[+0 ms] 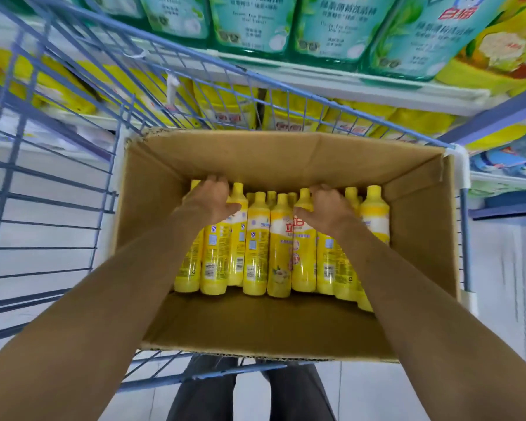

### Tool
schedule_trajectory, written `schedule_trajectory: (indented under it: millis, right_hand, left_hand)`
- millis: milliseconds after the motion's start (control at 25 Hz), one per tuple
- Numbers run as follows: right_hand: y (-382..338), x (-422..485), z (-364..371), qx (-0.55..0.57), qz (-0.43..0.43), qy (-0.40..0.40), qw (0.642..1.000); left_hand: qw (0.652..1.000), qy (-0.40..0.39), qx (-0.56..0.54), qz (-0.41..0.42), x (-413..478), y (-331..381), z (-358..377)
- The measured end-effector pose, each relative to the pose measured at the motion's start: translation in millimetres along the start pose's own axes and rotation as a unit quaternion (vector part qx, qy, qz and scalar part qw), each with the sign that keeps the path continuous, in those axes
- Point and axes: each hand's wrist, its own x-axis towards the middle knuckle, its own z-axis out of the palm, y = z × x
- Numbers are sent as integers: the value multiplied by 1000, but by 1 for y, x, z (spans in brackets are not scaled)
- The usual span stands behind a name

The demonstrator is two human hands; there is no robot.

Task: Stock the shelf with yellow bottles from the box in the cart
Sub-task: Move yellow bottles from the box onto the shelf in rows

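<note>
Both hands are reached down into an open cardboard box [286, 156], well apart from each other. The left hand [211, 197] is laid over the necks of the bottles at the left end of the row, its fingers curled down past the caps toward the far wall of the box; whether a bottle is actually clamped cannot be told. The right hand [327, 208] is placed likewise over the bottle tops right of centre, fingers bent over the caps, and its grip cannot be told either. The yellow bottles [257, 241] are packed upright and touching one another against the far wall of the box, with caps up and labels mostly turned toward the camera; a bare strip of box floor is left on the near side. The box is carried in a blue wire cart [58, 177], pressed into its right-hand corner. Beyond the cart, a shelf [377, 86] is seen with green-labelled bottles [331, 28] lined along its top level and yellow refill packs [225, 107] on the level beneath, partly blurred. Dark trouser legs [249, 396] are visible below the near edge of the cart.
</note>
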Motion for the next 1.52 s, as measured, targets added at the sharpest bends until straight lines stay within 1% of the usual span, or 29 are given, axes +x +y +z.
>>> schedule_trajectory:
  millis: [160, 240, 320, 440, 560, 720, 800, 880, 1000, 1080, 1200, 1320, 1440, 1520]
  right_hand:
    - [-4, 26, 21, 28, 29, 7, 999]
    - [-7, 29, 27, 41, 53, 29, 997]
    - [-7, 27, 28, 30, 57, 36, 997]
    - [-4, 23, 26, 34, 59, 26, 997]
    - [-4, 21, 29, 39, 83, 22, 996]
    - [-9, 27, 41, 9, 75, -10, 997]
    - [-10, 26, 43, 27, 84, -12, 996]
    - [-7, 17, 41, 63, 90, 5, 994]
    - [-1, -4, 40, 128, 73, 29, 989]
    - [0, -17, 43, 161, 73, 18, 984]
    - [-3, -33, 46, 201, 83, 2, 976]
    - [-5, -56, 37, 182, 42, 8, 982]
    - [-6, -82, 5, 187, -2, 24, 982]
    - [-11, -96, -24, 196, -22, 54, 979]
  left_hand:
    - [999, 31, -16, -6, 14, -4, 10]
    - [997, 48, -48, -27, 16, -5, 13]
    - [995, 49, -76, -47, 17, -6, 14]
    - [992, 27, -105, -66, 12, -7, 17]
    - [988, 41, -132, -68, 3, -7, 19]
    - [984, 44, -159, -71, -1, -9, 20]
    - [979, 38, -188, -68, -2, -12, 21]
    - [970, 41, -227, -72, -9, -13, 22]
    - [960, 42, -263, -92, -20, -16, 25]
    - [956, 31, -269, -110, -26, -17, 32]
    - [960, 9, -253, -117, -36, -10, 35]
    - [947, 20, -304, -97, -54, -8, 39]
    - [951, 48, -306, -18, -71, -8, 27]
    - [948, 78, -304, 44, -87, 3, -3]
